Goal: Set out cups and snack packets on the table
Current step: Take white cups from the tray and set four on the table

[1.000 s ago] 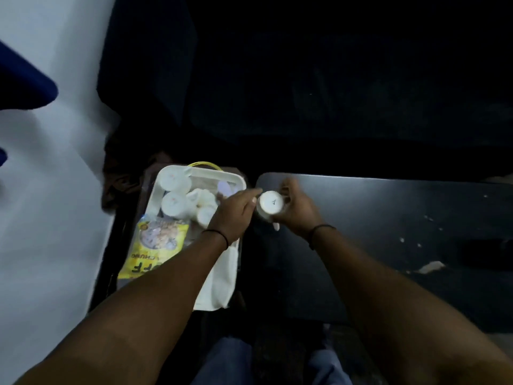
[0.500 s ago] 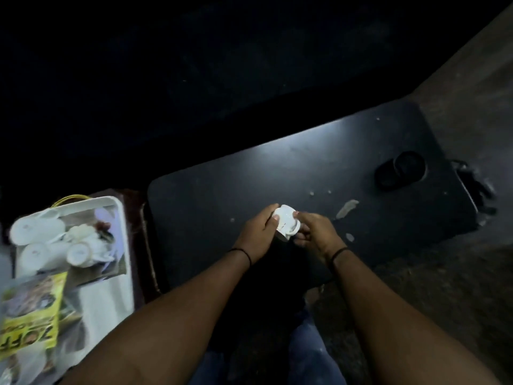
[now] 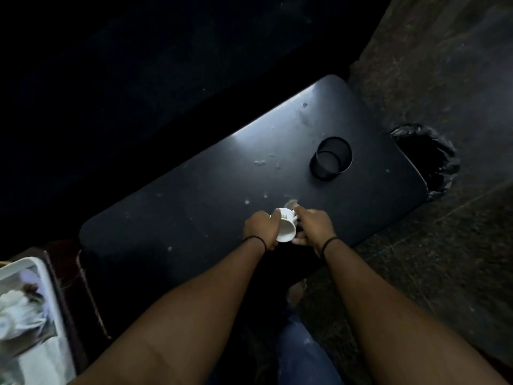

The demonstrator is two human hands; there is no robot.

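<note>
A small white cup (image 3: 286, 228) with a handle is held tilted between both hands, just above the near edge of the dark table (image 3: 211, 187). My left hand (image 3: 261, 227) grips its left side and my right hand (image 3: 313, 227) grips its right side by the handle. At the far left edge a white tray (image 3: 41, 276) holds more white cups (image 3: 16, 309), blurred and partly cut off.
A black cylindrical holder (image 3: 331, 158) stands on the table's right part. A black bin bag (image 3: 427, 159) sits beyond the table's right end on the stone floor. White specks mark the tabletop. Everything behind the table is dark.
Both hands carried the white cup from beside the tray to the right, over the table's near edge. The cup has turned from base-up towards its side. The view swung right.
</note>
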